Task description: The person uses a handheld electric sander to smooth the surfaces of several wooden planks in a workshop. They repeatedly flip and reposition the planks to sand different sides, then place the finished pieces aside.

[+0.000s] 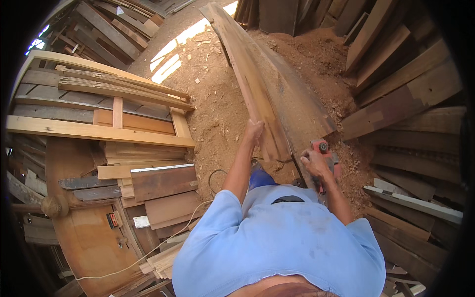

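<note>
My left hand [255,130] grips the left edge of a long wooden plank [256,85] close to its near end. That plank is tilted and rests against a second, wider board [293,85] to its right. My right hand [315,162] is closed over a red power tool, which looks like an electric planer [335,165] with a round dark knob at its front. The tool is beside the near end of the wider board, and my hand and forearm hide part of it.
Sawdust and wood chips cover the ground [215,122]. At left, a pale wooden frame [100,133] carries slotted strips [122,89] above stacked boards [163,183]. A pale cord [159,245] crosses the left side. Planks [400,107] lean along the right, with a sawdust heap [315,59] beyond.
</note>
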Motion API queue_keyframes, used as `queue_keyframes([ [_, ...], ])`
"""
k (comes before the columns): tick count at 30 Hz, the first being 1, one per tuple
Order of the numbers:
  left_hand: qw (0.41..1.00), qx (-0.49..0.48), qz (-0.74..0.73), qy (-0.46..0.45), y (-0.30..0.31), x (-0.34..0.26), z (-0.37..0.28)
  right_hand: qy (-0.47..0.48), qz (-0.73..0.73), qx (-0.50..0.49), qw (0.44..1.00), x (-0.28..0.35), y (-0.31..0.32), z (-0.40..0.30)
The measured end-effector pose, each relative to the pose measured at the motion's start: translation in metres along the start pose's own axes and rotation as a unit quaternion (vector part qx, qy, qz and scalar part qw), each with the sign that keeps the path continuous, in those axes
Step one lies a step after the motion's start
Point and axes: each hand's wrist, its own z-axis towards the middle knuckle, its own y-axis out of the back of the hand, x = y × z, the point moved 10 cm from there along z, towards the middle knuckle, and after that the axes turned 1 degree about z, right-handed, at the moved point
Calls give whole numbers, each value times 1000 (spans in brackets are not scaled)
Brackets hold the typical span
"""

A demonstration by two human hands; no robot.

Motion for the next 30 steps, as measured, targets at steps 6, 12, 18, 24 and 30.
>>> queue_keyframes([
  [6, 980, 20, -192, 41, 84, 62, -29, -20, -52, -123, 991, -47, -51, 36],
  [12, 962, 40, -264, 60, 88, 78, -54, -149, 521, 162, 825, -59, -101, 46],
  [18, 966, 4, -256, -19, 99, 56, -62, -110, 579, 129, 798, 32, -53, 36],
  [24, 973, 1, -227, -47, 125, 53, -94, 81, 266, 37, 960, 58, -55, 78],
  [30, 972, -47, -226, -42, 140, 75, -156, 115, 226, 23, 967, 62, -75, 36],
])
